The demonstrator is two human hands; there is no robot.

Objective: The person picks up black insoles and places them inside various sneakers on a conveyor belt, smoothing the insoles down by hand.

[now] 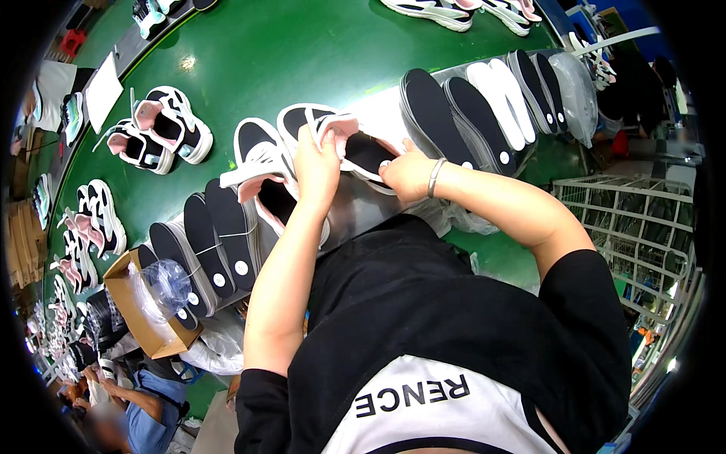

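A black, white and pink sneaker (368,151) lies under both my hands, its toe toward the upper left. My left hand (318,163) is closed on its raised pink tongue. My right hand (411,174), with a bracelet at the wrist, pinches the collar at the heel end. The dark inside of the shoe shows between the hands. Left of my left hand sits a matching sneaker (255,138), partly hidden by my forearm. Stacks of black insoles (427,106) stand close to the right of my right hand.
White insoles (503,102) lie farther right, beside a clear plastic bag (572,98). Tied black insoles (227,216) and an open carton (155,344) are at the left. More sneakers (181,125) stand on the green table (249,53). A wire rack (620,227) is at right; a person (147,408) sits lower left.
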